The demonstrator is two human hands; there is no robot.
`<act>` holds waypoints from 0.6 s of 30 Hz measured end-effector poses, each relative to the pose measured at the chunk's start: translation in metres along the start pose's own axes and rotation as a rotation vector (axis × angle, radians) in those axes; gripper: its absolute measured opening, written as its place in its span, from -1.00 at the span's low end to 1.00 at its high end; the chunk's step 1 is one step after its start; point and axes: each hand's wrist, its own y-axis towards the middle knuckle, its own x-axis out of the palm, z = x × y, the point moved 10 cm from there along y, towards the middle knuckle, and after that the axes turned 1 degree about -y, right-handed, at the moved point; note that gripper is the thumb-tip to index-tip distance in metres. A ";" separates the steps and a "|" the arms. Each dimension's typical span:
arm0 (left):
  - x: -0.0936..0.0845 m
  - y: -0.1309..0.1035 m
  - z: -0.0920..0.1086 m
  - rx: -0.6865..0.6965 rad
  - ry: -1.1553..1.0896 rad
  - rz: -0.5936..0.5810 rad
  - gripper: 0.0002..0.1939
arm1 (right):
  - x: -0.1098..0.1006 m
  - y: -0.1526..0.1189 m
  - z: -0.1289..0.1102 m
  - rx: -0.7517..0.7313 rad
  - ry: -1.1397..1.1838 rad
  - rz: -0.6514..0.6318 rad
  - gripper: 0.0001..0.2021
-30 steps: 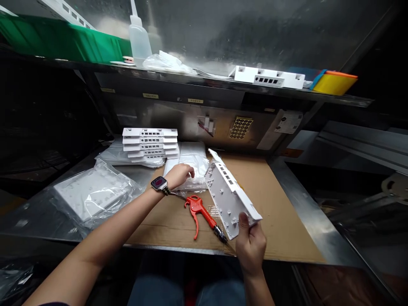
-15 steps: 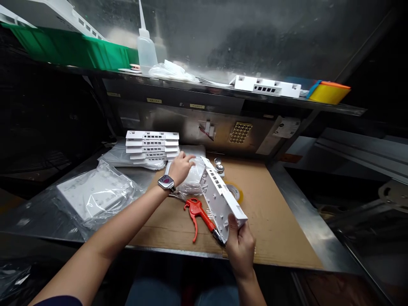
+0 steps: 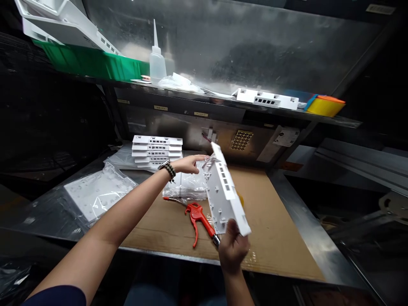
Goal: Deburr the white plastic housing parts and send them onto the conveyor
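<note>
My right hand (image 3: 234,250) grips the lower end of a white plastic housing (image 3: 223,195), thumb on its inner face. The housing is tilted up on edge, with a row of square port cutouts along its side wall. My left hand (image 3: 190,164) reaches toward its far end, index finger stretched out; whether the fingertip touches the housing or clear film there I cannot tell. Below the left hand lie clear plastic bags (image 3: 186,185). A red air blow gun (image 3: 199,216) rests on the cardboard (image 3: 270,229) beside the housing.
Several white housings (image 3: 157,151) are stacked at the back left. A bagged housing (image 3: 98,191) lies in front of them. On the shelf above are a green bin (image 3: 92,61), a squeeze bottle (image 3: 157,66), another housing (image 3: 266,98) and a yellow container (image 3: 325,106).
My left hand has moved right, its index finger now by the housing's far end. My right hand has tipped the housing more upright and shifted slightly left. The camera view has shifted somewhat.
</note>
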 end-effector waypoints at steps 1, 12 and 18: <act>-0.001 -0.001 0.000 -0.003 -0.011 0.028 -0.19 | 0.013 0.001 -0.002 -0.031 0.006 -0.074 -0.46; 0.021 -0.055 0.086 0.123 0.316 0.412 -0.26 | 0.020 0.021 0.015 0.358 0.078 -0.185 -0.35; 0.050 -0.079 0.137 0.081 0.442 0.266 0.10 | -0.048 0.019 0.041 0.603 0.332 0.244 -0.23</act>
